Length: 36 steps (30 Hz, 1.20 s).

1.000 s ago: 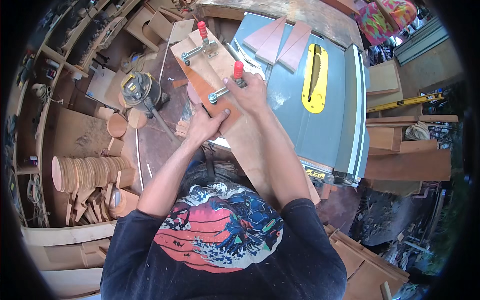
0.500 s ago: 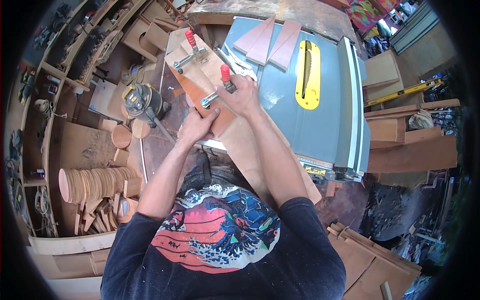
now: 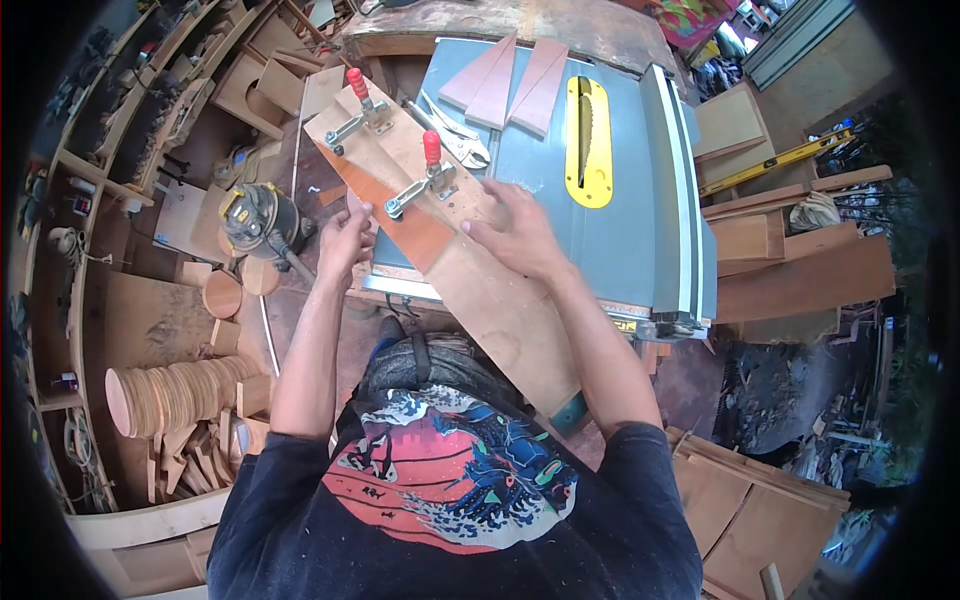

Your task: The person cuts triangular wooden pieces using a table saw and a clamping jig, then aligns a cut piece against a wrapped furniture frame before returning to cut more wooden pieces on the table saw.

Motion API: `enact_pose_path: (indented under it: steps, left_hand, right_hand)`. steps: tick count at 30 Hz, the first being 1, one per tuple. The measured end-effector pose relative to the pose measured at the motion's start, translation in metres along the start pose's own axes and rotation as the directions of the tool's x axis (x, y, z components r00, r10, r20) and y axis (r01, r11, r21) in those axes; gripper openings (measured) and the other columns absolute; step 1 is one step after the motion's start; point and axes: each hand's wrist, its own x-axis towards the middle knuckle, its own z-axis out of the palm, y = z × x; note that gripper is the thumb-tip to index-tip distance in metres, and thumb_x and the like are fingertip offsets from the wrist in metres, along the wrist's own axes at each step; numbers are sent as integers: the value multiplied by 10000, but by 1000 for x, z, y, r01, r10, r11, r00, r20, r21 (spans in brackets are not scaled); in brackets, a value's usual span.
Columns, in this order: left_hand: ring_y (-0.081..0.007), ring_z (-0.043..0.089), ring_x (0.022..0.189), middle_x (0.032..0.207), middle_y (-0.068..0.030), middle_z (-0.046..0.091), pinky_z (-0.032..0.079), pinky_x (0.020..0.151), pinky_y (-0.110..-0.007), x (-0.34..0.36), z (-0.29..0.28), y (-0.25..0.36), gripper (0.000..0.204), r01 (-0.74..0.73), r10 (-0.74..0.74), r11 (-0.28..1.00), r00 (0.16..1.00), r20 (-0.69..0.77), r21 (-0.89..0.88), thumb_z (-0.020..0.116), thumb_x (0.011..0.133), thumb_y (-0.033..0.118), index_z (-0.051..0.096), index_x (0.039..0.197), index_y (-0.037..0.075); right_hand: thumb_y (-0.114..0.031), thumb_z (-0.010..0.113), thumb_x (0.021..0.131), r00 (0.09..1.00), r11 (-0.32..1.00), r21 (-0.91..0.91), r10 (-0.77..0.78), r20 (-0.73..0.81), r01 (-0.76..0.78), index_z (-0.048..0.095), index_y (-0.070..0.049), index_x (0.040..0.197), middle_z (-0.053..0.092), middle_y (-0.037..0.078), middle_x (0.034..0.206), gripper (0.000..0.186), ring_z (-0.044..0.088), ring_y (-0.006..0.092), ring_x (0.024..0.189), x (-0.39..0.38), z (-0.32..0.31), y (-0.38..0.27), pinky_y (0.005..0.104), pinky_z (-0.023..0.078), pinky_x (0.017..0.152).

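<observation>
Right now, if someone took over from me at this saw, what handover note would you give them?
Left hand: at the left edge of the reddish-brown strip, fingers on it, not closed around it.
Right hand: flat, palm down on the long plywood jig.
Jig lies diagonally across the blue-grey table saw, overhanging its near edge. The strip sits under two red-handled toggle clamps, levers up; whether they are locked cannot be told.
Jig and hands sit left of the blade in the yellow insert; strip looks uncut.
Left: confirm the clamps, then the cut.

Two toggle clamps (image 3: 425, 172) and pliers (image 3: 455, 140) crowd the jig; blade (image 3: 587, 125) (exposed) bars the right.
</observation>
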Motion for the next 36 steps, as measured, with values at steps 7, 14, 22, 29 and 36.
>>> enact_pose_path:
  steps: [7, 14, 22, 29, 36]
  left_hand:
    - [-169, 672, 726, 904, -81, 709, 532, 634, -286, 27, 36, 30, 498, -110, 116, 986, 993, -38, 129, 740, 887, 371, 649, 1132, -52]
    - [-340, 615, 1127, 1192, -253, 615, 490, 967, -431, 67, 50, -15, 671, -174, 197, 977, 957, -213, 125, 833, 665, 240, 577, 1154, -142]
    - [-444, 455, 1322, 1346, -359, 493, 332, 1152, -451, 62, 57, -14, 1009, -310, 366, 926, 880, -304, 216, 838, 653, 291, 345, 1397, -178]
    - [-429, 495, 1279, 1320, -330, 517, 386, 1102, -455, 47, 61, -7, 944, -394, 394, 917, 863, -315, 66, 826, 647, 258, 379, 1374, -145]
    - [-410, 499, 1254, 1274, -283, 540, 386, 1097, -449, 52, 62, -6, 881, -350, 370, 929, 866, -335, 120, 817, 635, 232, 414, 1344, -100]
  right_hand:
    - [-391, 790, 830, 993, 997, 71, 43, -114, -35, 538, 25, 1382, 608, 213, 1295, 736, 576, 351, 1211, 40, 39, -28, 441, 446, 1054]
    - [-399, 801, 835, 910, 984, 72, -123, -396, 164, 610, 33, 1278, 673, 186, 1159, 647, 652, 300, 1057, 82, 64, -32, 404, 518, 934]
    - [-369, 692, 949, 957, 929, 370, 101, -271, 7, 652, -8, 743, 618, 64, 621, 418, 609, 148, 645, 99, 79, -38, 355, 492, 620]
    - [-357, 653, 981, 948, 919, 390, 66, -311, 64, 632, -7, 688, 571, 90, 563, 457, 529, 155, 553, 109, 77, -48, 365, 447, 566]
    - [-299, 642, 983, 888, 927, 350, 41, -459, 138, 571, 2, 652, 513, 129, 540, 452, 465, 208, 499, 114, 86, -48, 409, 400, 534]
